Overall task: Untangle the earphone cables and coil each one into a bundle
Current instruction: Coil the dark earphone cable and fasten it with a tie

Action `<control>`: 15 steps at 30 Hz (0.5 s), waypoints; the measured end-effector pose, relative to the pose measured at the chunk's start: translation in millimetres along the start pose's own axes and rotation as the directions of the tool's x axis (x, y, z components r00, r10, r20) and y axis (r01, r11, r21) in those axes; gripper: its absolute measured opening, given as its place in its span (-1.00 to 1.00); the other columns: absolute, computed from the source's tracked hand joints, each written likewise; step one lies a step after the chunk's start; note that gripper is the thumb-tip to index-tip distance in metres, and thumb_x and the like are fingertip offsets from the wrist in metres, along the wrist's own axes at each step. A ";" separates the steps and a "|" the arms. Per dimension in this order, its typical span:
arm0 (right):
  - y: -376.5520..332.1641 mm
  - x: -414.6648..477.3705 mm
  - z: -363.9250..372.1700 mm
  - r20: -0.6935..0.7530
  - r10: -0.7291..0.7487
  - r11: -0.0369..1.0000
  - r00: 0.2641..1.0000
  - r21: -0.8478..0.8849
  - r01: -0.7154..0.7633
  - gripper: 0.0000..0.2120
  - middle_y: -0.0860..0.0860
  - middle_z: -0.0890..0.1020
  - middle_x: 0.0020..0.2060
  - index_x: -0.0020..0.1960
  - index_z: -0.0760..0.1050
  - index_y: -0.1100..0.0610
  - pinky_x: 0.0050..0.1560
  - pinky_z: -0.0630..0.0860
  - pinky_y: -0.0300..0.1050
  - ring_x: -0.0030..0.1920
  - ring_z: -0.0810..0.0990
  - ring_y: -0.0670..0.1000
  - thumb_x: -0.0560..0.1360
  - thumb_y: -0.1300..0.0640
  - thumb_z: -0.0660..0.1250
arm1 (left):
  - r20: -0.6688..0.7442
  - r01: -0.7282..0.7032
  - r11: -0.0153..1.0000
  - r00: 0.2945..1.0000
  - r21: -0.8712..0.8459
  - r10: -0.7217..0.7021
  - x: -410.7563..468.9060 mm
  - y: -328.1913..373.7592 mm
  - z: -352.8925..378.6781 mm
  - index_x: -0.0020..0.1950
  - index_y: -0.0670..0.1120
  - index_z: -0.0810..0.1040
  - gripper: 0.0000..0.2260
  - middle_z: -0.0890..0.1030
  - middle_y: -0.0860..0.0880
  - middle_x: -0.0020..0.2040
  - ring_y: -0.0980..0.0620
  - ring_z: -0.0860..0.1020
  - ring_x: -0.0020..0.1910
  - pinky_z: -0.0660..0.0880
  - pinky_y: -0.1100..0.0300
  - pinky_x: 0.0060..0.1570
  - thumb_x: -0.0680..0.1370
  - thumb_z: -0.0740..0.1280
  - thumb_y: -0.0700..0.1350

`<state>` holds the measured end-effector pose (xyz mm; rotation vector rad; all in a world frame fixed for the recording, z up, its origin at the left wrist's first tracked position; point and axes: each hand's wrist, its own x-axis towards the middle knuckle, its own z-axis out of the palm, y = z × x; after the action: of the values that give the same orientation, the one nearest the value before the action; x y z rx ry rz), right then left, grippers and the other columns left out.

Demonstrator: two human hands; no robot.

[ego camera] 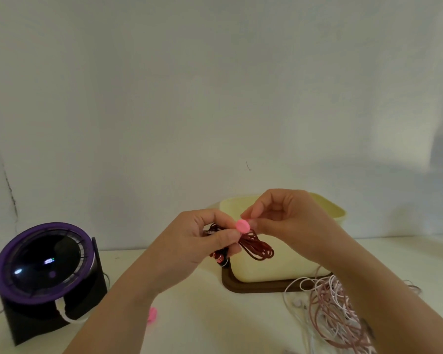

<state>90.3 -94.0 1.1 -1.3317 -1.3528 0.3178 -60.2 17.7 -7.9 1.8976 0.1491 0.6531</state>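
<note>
Bare forearms; left hand (197, 241), right hand (287, 221); dark mark (368, 328) on right forearm

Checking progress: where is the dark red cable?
Centre of the head view: the left hand holds the dark red cable, coiled, before the cream box, by the pink disc.

The coiled earphone cable (256, 247) is a dark maroon red, and the round tab (242, 225) against it is bright pink, the same pink as the small piece (152, 314) lying on the off-white counter (202, 315). The loose tangle of cables (335, 310) mixes white strands with dusty pink ones. The tub (279, 267) is pale cream yellow on a dark brown tray (251, 287), and the round device (45, 261) is glossy black with a purple rim, set against a plain white wall (164, 98).
</note>
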 end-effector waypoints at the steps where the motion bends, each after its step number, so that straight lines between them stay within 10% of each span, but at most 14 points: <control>1: -0.1 0.1 0.3 -0.017 0.008 1.000 1.000 -0.001 -0.008 -0.77 0.12 0.70 -0.21 -0.30 0.54 0.10 -0.03 0.61 -0.05 -0.19 0.69 0.05 0.36 0.40 0.45 | 0.002 0.001 1.000 1.000 0.023 -0.001 0.4 -0.8 1.8 -0.23 0.05 0.68 -0.92 0.63 0.02 -0.30 0.10 0.59 -0.27 0.48 0.28 -0.25 0.34 0.43 0.02; 15: -9.6 -4.1 10.7 -0.128 0.066 0.996 0.990 0.070 -0.058 -0.75 0.04 0.71 -0.24 -0.34 0.52 0.09 -0.12 0.62 -0.17 -0.22 0.70 0.04 0.29 0.39 0.51 | -0.111 0.132 0.991 0.985 -0.021 -0.133 1.8 -3.7 4.0 -0.18 -0.14 0.66 -0.76 0.63 0.00 -0.35 0.13 0.59 -0.36 0.45 0.36 -0.34 0.26 0.44 -0.01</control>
<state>75.6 -95.0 3.4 -1.3179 -1.1841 0.3097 -56.0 16.7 -11.6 1.8211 0.3394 0.6686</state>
